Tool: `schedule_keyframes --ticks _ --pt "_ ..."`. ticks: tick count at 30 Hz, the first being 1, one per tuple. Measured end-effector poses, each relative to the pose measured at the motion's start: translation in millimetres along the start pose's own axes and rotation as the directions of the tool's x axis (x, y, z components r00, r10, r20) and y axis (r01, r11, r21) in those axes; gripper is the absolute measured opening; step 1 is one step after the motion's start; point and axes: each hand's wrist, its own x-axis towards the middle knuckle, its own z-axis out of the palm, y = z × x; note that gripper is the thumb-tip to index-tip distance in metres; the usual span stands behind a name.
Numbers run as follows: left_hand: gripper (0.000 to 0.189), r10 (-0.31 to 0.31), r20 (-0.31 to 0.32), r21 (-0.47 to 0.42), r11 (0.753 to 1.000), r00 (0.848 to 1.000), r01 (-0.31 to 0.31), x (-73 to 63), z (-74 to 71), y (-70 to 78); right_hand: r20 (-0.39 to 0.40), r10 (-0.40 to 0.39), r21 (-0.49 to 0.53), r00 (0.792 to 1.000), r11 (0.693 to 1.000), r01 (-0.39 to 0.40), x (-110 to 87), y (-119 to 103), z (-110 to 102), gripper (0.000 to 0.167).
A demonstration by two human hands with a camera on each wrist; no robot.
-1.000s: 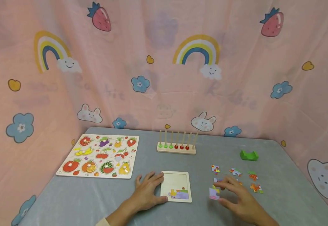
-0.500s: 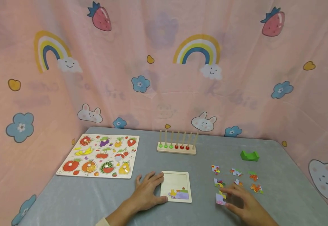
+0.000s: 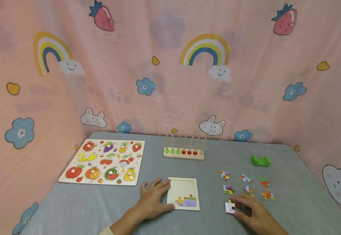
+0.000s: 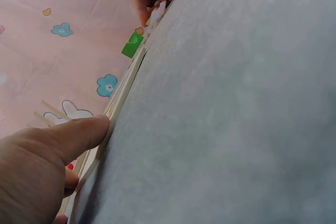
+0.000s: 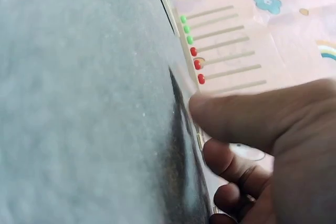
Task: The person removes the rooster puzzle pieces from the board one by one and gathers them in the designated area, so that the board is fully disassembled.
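Note:
My left hand (image 3: pixel 155 200) rests along the left side of a small wooden puzzle tray (image 3: pixel 182 187), fingers at its upper left corner and thumb (image 4: pixel 97 129) against its lower left edge. Joined jigsaw pieces (image 3: pixel 189 201) fill part of the tray's bottom, lilac, yellow and green. To the right of the tray, my right hand (image 3: pixel 254 212) pinches a pale lilac jigsaw piece (image 3: pixel 229 208) between thumb and fingers, low over the table. In the right wrist view the thumb (image 5: pixel 226 111) and curled fingers mostly hide that piece.
Several loose jigsaw pieces (image 3: pixel 228 189) lie beyond the right hand. A green block (image 3: pixel 260 161) sits farther back. A bead counting rack (image 3: pixel 183 154) with upright pegs stands at the table's rear, and a fruit knob puzzle board (image 3: pixel 103 163) lies at left.
My right hand has shifted slightly right and closer to me with the pinched jigsaw piece, uncovering loose pieces behind it. The left hand and the tray have stayed in place.

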Motion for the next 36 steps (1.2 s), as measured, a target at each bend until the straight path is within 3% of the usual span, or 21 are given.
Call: schedule_keyframes --ticks 6,13,18,22,26,29,36 --pt "0.072 -0.002 -0.001 0.003 1.000 1.000 0.002 -0.3 0.2 0.6 -0.032 -0.056 -0.035 0.998 0.998 0.055 -0.6 2 4 0.027" --pt "0.073 -0.014 0.003 0.003 1.000 1.000 0.014 -1.4 0.7 0.7 0.018 0.026 -0.071 0.999 0.997 -0.025 0.7 -2 1 0.030" --pt "0.072 -0.010 -0.002 0.009 1.000 1.000 0.010 -1.2 0.5 0.0 0.010 0.033 -0.087 0.999 0.996 -0.032 0.8 -3 1 0.031" --pt "0.072 -0.002 -0.007 0.010 1.000 1.000 0.002 -0.1 0.3 -0.7 -0.024 0.041 -0.087 0.999 0.995 -0.043 0.5 -5 1 0.029" --pt "0.072 0.007 -0.009 0.014 1.000 1.000 -0.007 0.5 0.2 -0.2 -0.114 0.048 -0.087 0.992 0.995 -0.058 -0.8 -12 0 0.033" --pt "0.073 0.009 -0.008 0.014 1.000 1.000 -0.009 0.3 -0.1 0.5 -0.179 -0.002 -0.107 0.984 0.994 -0.018 1.4 -21 -3 0.038" --pt "0.073 0.001 -0.002 -0.001 1.000 1.000 -0.001 -0.5 -0.6 0.4 -0.258 -0.195 -0.149 0.946 0.976 0.160 17.8 -59 -13 0.048"
